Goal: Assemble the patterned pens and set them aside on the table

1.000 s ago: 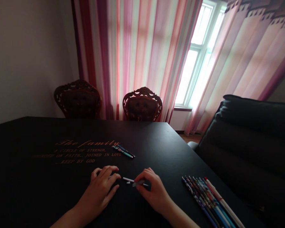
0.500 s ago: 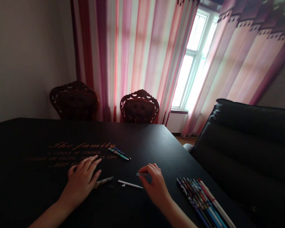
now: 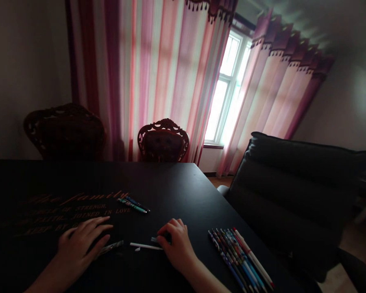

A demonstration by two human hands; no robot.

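My left hand [image 3: 82,246] lies palm down with its fingers spread. Beside its thumb is a patterned pen barrel [image 3: 112,246], partly hidden by the hand. My right hand [image 3: 177,244] is closed in a pinch on a small translucent pen part [image 3: 154,239], whose end sticks out to the left of the fingertips. Just under that part, a thin white pen refill [image 3: 144,245] rests on the table, its right end reaching the right hand. A tiny white piece [image 3: 137,249] lies below the refill.
Two patterned pens [image 3: 133,204] lie farther back on the black table [image 3: 164,183], near its gold lettering. A row of several pens [image 3: 239,258] is at the right. Carved chairs [image 3: 164,142] stand behind the table, and a black armchair [image 3: 286,195] stands right.
The view has turned to the right, so everything sits farther left. My right hand has come slightly lower, towards the refill, still pinching the translucent part. My left hand stays spread.
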